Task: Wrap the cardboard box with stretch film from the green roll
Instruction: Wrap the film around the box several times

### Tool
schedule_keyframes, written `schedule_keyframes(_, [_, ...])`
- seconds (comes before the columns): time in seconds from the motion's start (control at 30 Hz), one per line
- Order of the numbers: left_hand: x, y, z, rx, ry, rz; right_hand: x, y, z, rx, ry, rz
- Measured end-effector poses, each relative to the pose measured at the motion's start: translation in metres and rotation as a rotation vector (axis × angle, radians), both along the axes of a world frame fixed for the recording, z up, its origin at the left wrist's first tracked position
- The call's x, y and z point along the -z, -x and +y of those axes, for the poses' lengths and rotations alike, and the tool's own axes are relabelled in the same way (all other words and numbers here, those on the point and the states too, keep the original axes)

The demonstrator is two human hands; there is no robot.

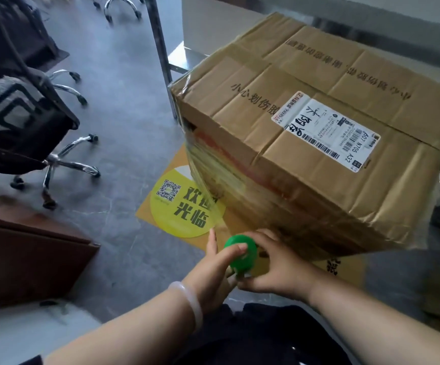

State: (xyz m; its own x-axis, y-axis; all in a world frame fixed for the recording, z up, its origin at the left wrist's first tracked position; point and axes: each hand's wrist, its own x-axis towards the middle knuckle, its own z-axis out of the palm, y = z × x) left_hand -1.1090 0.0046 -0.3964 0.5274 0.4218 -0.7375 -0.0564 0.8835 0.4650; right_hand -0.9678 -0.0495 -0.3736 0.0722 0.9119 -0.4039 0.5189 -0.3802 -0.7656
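A large cardboard box (305,143) with a white shipping label stands on the floor, its sides covered in clear stretch film. The green roll (241,255) is low at the box's near left corner. A sheet of clear film (203,196) stretches from the roll up to the box's left edge. My left hand (213,267) holds the roll, thumb across its green end and forefinger pointing up. My right hand (274,267) grips the roll from the right side, fingers curled around it.
A yellow floor mat (176,206) with a QR code lies under the box. Office chairs (29,122) stand to the left, a brown cabinet (24,254) at near left. A metal table leg (161,54) rises behind the box. Grey floor lies open between chairs and box.
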Motion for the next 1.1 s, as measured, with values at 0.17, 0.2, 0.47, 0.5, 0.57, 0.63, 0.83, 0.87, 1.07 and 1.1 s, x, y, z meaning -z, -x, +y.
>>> schedule_keyframes(0.17, [0.002, -0.015, -0.032, -0.026, 0.008, 0.006, -0.005, -0.021, -0.023, -0.062, 0.094, 0.046])
schedule_keyframes(0.2, [0.005, -0.02, -0.04, -0.038, 0.009, 0.009, -0.005, -0.028, -0.029, -0.081, 0.117, 0.062])
schedule_keyframes(0.47, [0.022, -0.069, -0.107, -0.233, -0.052, 0.096, -0.001, -0.077, -0.073, -0.433, 0.104, -0.088])
schedule_keyframes(0.5, [0.023, -0.074, -0.113, -0.257, -0.067, 0.099, -0.002, -0.083, -0.079, -0.444, 0.096, -0.085])
schedule_keyframes(0.57, [0.023, -0.083, -0.127, -0.303, -0.081, 0.109, -0.003, -0.094, -0.092, -0.429, 0.088, -0.05])
schedule_keyframes(0.63, [0.019, -0.09, -0.142, -0.34, -0.081, 0.119, -0.005, -0.102, -0.105, -0.403, 0.099, -0.012])
schedule_keyframes(0.83, [0.015, -0.111, -0.16, -0.335, -0.096, 0.111, 0.01, -0.12, -0.126, -0.243, 0.042, 0.065])
schedule_keyframes(0.87, [0.016, -0.115, -0.162, -0.329, -0.094, 0.107, 0.01, -0.123, -0.128, -0.218, 0.03, 0.074])
schedule_keyframes(1.07, [0.022, -0.146, -0.177, -0.3, -0.103, 0.078, 0.015, -0.148, -0.143, -0.182, 0.012, -0.043])
schedule_keyframes(1.1, [0.021, -0.151, -0.177, -0.302, -0.102, 0.066, 0.016, -0.153, -0.142, -0.151, 0.027, -0.037])
